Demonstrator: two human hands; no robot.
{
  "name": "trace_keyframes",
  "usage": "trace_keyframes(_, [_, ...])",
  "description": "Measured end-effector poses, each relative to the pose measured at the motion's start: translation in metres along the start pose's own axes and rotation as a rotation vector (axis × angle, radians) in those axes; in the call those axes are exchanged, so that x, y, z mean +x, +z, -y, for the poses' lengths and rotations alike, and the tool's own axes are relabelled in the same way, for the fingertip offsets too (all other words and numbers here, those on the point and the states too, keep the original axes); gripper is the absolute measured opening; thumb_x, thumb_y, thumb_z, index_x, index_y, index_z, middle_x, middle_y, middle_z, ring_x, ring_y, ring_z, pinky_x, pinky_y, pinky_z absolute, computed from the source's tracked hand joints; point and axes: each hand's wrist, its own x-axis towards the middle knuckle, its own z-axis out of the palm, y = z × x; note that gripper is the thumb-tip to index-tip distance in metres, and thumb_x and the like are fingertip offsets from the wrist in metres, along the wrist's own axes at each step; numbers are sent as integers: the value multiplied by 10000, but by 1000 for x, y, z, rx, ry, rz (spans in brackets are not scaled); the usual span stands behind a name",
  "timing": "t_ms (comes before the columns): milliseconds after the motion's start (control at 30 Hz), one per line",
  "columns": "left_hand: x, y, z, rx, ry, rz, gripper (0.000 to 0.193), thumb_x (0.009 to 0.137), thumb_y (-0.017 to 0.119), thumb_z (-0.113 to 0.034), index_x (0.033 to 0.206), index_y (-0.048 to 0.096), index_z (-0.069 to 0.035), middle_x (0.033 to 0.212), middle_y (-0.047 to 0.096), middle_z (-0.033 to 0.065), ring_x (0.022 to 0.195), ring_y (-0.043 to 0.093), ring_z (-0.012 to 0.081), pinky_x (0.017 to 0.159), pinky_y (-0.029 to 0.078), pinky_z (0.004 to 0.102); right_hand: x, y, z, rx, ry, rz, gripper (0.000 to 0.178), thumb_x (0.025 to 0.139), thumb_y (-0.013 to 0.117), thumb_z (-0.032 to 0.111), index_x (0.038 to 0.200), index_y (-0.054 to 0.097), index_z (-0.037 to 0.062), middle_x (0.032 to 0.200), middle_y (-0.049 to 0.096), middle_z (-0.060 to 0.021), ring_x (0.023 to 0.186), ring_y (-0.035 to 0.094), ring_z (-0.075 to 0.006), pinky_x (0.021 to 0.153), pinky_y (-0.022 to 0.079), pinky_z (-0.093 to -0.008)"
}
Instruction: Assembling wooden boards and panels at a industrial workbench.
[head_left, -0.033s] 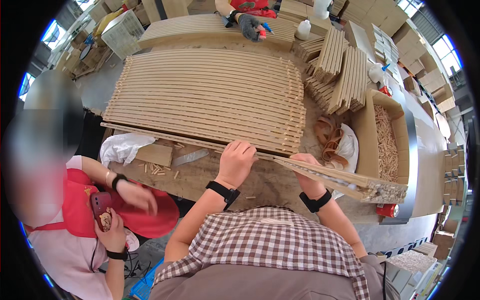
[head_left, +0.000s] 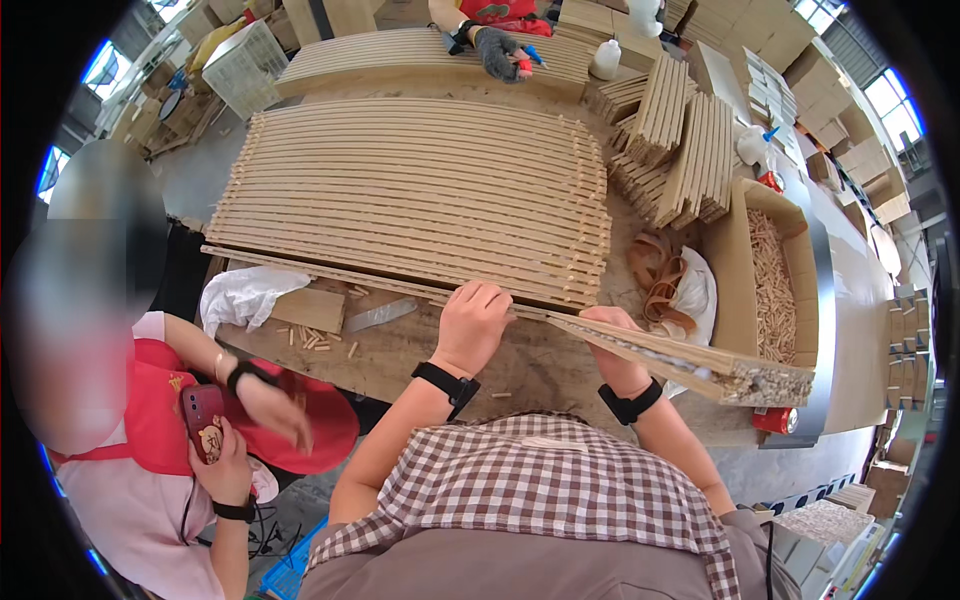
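Observation:
My left hand (head_left: 474, 326) is closed over a long, thin wooden strip (head_left: 325, 272) along the near side of a wide stack of slatted boards (head_left: 410, 190). Close to its fingertips, the strip meets the narrow end of a shorter wooden board (head_left: 690, 364) that slants toward the right. My right hand (head_left: 620, 365) grips this board close to that join, its fingers partly hidden behind it. The board's near end is rough, like chipboard, and pale matter shows along its edge. Short wooden dowels stick out at the right end of the stack.
A cardboard box (head_left: 727, 250) of dowels (head_left: 768, 290) stands at right, a drink can (head_left: 776, 420) below it. Board bundles (head_left: 690, 150) lie behind. Left: white bag (head_left: 248, 296), loose dowels, and a person holding a phone (head_left: 203, 415). Across the table, another person's gloved hand (head_left: 497, 55).
The free hand of the person at left has shifted slightly. My hands and both wooden pieces stay where they were.

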Motion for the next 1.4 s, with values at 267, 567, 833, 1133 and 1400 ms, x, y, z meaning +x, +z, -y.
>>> trace_keyframes(267, [1, -5, 4, 21, 42, 21, 163, 657, 699, -99, 790, 604, -93, 834, 563, 23, 875, 556, 227, 784, 448, 359, 5, 9, -6, -178, -153, -8, 196, 762, 651, -40, 928, 600, 52, 877, 615, -102, 831, 599, -287, 749, 489, -345])
trace_keyframes(567, [-6, -7, 7, -132, 125, 202, 144, 641, 716, -121, 726, 611, -71, 840, 539, 65, 893, 531, 250, 785, 441, 362, -21, -2, 13, -218, -7, 80, 182, 749, 677, 75, 916, 633, 20, 895, 643, -139, 842, 607, -334, 754, 478, -383])
trace_keyframes(833, [-15, -13, 1, -131, 30, 262, 180, 628, 754, -166, 727, 619, -99, 853, 544, 42, 911, 526, 229, 799, 422, 355, -21, -4, 19, -72, 206, 110, 272, 730, 739, 93, 969, 657, -6, 940, 656, -184, 919, 599, -371, 816, 457, -414])
trace_keyframes(1133, [-25, -18, 25, 134, -51, 287, 240, 637, 759, -308, 724, 631, -124, 749, 610, 17, 796, 590, 202, 779, 407, 343, -23, -2, 10, -212, 163, 139, 258, 727, 737, 87, 960, 664, 3, 945, 657, -178, 919, 598, -371, 818, 453, -416])
trace_keyframes(1400, [-22, -4, 6, 92, -58, 253, 266, 618, 775, -312, 707, 616, -118, 738, 606, 20, 800, 583, 196, 771, 400, 338, -21, -19, 11, -74, 291, 93, 238, 690, 716, 10, 924, 672, -7, 905, 672, -169, 874, 620, -346, 788, 471, -391])
